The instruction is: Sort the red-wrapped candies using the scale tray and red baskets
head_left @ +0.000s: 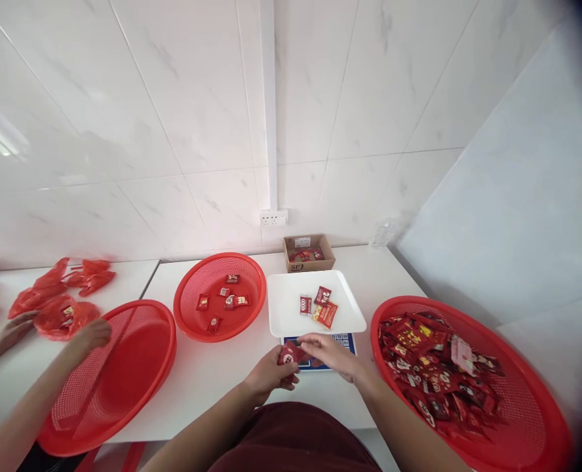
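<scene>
My left hand (269, 375) is closed around a small red wrapped packet (291, 354), maybe more than one. Close by on its right, my right hand (333, 354) has its fingers stretched out at the packet's edge; whether they touch it is hard to see. Both hands are over the blue keypad of a scale (344, 341). On top of the scale sits a white tray (284, 308) bearing several packets, among them an orange-red packet (326, 316) and a dark red packet (323, 295).
To the right stands a red basket (541, 393) heaped with packets; another red basket (187, 288) on the left holds several. A cardboard box (309, 266) is behind the tray. At far left, another person's hands are by red plastic bags (50, 314) and a third basket (138, 367).
</scene>
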The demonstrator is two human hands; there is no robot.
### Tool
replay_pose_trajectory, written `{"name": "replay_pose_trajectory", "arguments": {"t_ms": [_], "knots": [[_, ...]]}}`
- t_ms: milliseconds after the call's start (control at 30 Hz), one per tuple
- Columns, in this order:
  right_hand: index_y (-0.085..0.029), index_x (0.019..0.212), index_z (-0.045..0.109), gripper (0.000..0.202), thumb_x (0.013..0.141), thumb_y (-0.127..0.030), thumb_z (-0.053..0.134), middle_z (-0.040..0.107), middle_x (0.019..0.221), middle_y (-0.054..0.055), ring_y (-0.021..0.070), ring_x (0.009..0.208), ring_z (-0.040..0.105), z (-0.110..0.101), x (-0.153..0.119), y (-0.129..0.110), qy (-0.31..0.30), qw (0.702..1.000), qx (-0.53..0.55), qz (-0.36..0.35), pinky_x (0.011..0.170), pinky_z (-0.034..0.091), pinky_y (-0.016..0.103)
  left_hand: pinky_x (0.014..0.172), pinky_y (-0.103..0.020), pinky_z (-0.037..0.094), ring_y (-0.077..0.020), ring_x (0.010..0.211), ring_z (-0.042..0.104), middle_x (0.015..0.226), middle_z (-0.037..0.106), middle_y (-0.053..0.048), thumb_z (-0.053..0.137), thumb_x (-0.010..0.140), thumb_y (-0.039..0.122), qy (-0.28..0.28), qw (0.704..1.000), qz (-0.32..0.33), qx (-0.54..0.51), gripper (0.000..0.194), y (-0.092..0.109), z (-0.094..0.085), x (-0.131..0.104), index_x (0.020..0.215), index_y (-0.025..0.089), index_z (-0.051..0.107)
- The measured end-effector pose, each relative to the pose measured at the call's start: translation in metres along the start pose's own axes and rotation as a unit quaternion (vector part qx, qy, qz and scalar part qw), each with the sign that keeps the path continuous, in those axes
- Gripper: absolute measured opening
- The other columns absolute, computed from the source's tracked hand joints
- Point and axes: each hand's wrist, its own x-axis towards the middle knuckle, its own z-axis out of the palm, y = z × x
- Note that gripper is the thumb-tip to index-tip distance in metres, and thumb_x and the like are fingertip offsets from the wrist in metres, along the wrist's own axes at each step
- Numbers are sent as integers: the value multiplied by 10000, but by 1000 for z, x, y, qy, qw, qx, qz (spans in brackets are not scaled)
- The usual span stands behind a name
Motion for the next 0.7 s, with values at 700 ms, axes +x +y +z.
{"name": "replay_pose_trajectory", "arguments": {"t_ms": [700], "knots": [[-228, 1229, 556, 410, 842, -216, 421, 494, 1336, 96, 258, 1257, 419, -14, 37, 25, 279, 849, -423, -147, 1007, 367, 422, 724, -294, 429, -132, 751, 575, 895, 608, -58, 673, 659, 353, 64, 997, -32, -21, 447, 1, -6, -6, 1015, 175, 469]]}}
